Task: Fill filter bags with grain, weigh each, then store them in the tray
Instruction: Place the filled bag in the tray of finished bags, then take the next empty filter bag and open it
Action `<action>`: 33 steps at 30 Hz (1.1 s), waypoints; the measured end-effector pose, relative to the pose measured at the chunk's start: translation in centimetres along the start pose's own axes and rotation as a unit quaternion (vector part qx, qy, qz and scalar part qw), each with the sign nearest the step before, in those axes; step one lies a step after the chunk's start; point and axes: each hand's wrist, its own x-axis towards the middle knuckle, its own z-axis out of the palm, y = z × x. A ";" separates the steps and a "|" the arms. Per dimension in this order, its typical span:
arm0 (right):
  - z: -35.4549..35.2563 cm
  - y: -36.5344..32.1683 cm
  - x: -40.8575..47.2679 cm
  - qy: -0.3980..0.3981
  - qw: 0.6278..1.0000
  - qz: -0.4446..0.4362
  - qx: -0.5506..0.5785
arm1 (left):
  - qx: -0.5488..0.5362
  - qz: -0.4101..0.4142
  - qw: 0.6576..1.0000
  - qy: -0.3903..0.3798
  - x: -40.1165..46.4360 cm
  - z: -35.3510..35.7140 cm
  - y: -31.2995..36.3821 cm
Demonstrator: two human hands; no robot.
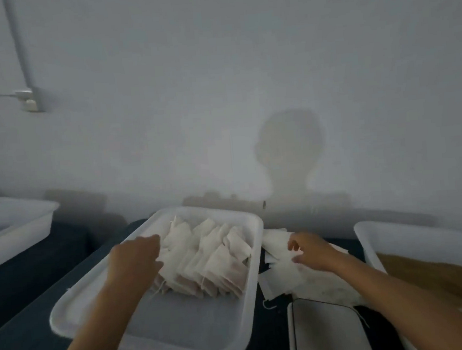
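Observation:
A white plastic tray lies in front of me with several filled filter bags stacked in rows at its far end. My left hand rests on the left side of that stack, fingers on the bags. To the right of the tray lies a loose pile of empty white filter bags. My right hand is over this pile and pinches the edge of an empty bag. A white bin of brown grain stands at the far right. A flat white scale sits near the front.
Another white tray stands at the far left on the dark table. A grey wall rises close behind everything, with a socket and cable duct at the upper left.

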 end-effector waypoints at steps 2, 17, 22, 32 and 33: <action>1.8 0.3 -0.4 -0.059 0.994 -0.056 -0.070 | -0.032 0.025 0.999 -0.017 0.7 -0.2 2.6; 1.3 -2.0 -0.2 0.111 0.983 -0.108 -0.102 | -0.166 0.093 0.982 0.004 0.3 0.8 10.5; -5.8 3.0 -4.5 0.096 0.973 -0.091 0.187 | -0.499 0.132 0.856 0.038 -0.3 -2.0 17.4; -8.5 12.3 -14.4 0.100 0.949 0.015 0.299 | -0.675 0.253 0.689 -0.070 -2.1 -5.5 31.9; -8.3 12.7 -15.3 0.089 0.947 0.020 0.309 | -0.677 0.262 0.682 -0.088 -2.3 -5.5 33.0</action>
